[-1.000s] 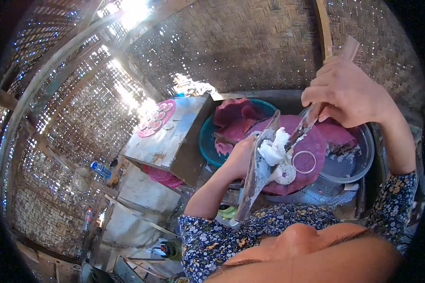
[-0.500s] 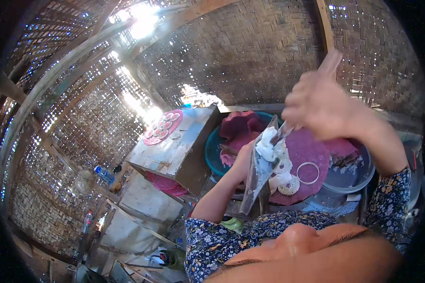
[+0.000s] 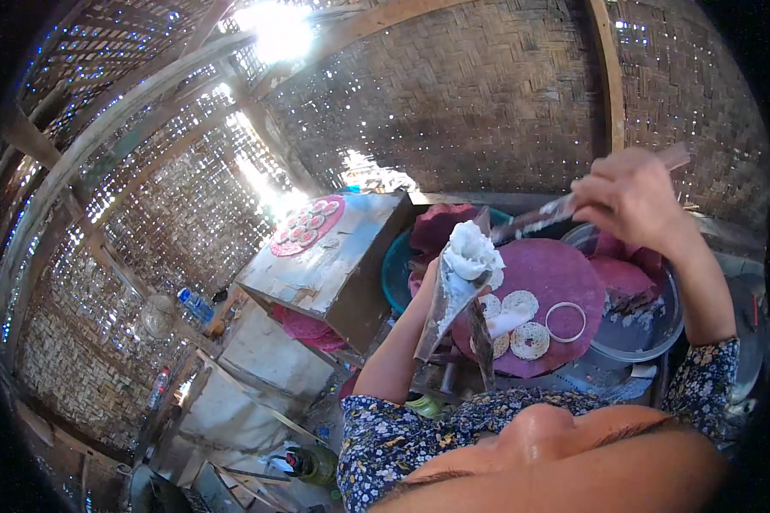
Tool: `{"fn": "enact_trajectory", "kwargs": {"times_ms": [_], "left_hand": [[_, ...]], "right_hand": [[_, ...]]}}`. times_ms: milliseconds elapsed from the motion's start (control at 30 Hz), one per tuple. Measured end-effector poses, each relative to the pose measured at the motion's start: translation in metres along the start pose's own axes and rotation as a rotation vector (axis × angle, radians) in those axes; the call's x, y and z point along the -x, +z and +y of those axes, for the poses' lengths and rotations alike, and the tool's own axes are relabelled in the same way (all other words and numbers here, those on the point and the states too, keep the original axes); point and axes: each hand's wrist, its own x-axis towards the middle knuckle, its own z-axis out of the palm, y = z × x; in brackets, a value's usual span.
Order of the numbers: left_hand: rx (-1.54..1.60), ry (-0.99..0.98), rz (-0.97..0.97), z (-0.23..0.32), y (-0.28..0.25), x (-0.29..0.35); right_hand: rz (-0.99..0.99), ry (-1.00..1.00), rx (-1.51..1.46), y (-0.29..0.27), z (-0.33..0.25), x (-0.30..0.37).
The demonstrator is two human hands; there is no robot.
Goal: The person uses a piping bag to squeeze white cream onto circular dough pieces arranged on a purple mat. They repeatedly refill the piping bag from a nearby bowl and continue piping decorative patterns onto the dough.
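Observation:
My left hand is closed round a trough-shaped, pale-smeared holder. A lump of soft white dough is heaped at its upper end. To the right, my right hand grips a flat wooden stick, whose lower end is smeared with white and lies close to the dough. Beneath both hands is a round pink sheet. On it lie several lacy white discs and a thin pale ring. Part of the left hand is hidden behind the holder.
At left a worn box bears a pink sheet with discs. Behind my left hand stands a teal basin with pink sheets. A grey basin holds more pink sheets and white bits. An upright wooden piece stands below the holder.
My right hand has swung right and away with the stick, now drawn back from the dough. The dough sits more heaped at the holder's upper end, which has shifted slightly left.

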Motion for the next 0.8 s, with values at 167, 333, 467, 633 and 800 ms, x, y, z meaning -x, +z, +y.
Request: {"fn": "enact_trajectory", "kwargs": {"times_ms": [167,333,467,633,800], "left_hand": [[-0.963,-0.054,0.13,0.007,0.009,0.012],[-1.044,-0.227,0.28,0.002,0.025,0.022],[-1.3,-0.204,0.114,0.003,0.054,0.0],[-1.288,-0.014,0.072,0.003,0.006,0.006],[-0.559,-0.229,0.234,-0.007,0.009,0.004]], "right_hand": [[-0.027,-0.06,-0.112,0.002,-0.003,-0.001],[-0.039,-0.251,-0.109,0.023,-0.033,-0.018],[0.037,-0.375,0.012,0.043,-0.054,-0.004],[0.094,-0.231,-0.007,0.019,-0.024,-0.003],[0.154,0.005,-0.018,-0.005,0.002,-0.003]]}}
